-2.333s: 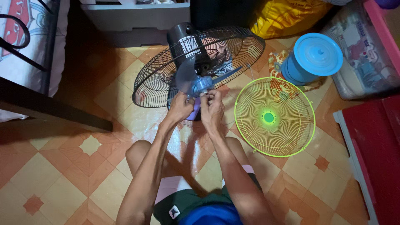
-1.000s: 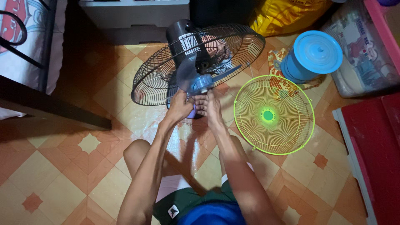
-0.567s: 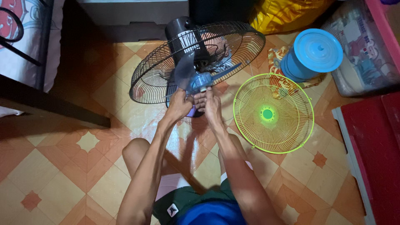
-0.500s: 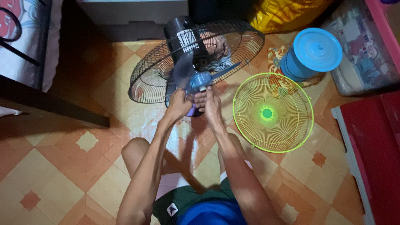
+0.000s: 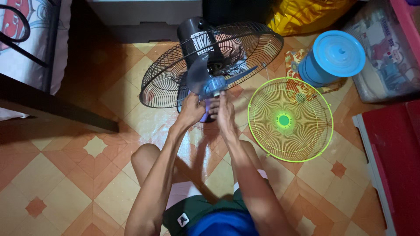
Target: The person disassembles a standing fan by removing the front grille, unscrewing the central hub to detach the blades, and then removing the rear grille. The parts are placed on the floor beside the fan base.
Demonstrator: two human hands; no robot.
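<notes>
You have one translucent blue fan blade (image 5: 209, 81) between your two hands, one black wire guard (image 5: 175, 74) behind it with the black motor housing (image 5: 192, 32) poking through, one lime-green wire guard (image 5: 302, 131) lying flat on the tiled floor (image 5: 78, 175) to your right, and one blue lidded bucket (image 5: 334, 57) beyond that. Your left hand (image 5: 191, 111) curls its fingers closed around the lower left of the blade's hub, thumb on top. Your right hand (image 5: 224, 111) presses on the hub from the right with fingers straight and close together, not wrapped round it. The blade sits just in front of the black guard's centre, above a small purple piece that your hands partly hide. The green guard's rim lies just beside your right wrist, and the red mat (image 5: 393, 157) and clear storage box (image 5: 389, 48) close off the right side; open floor lies to your left, up to the dark bed frame (image 5: 52, 109). Compared with about two seconds ago, your right fingers have straightened from a curled pinch, while the blade and both guards remain where they were.
</notes>
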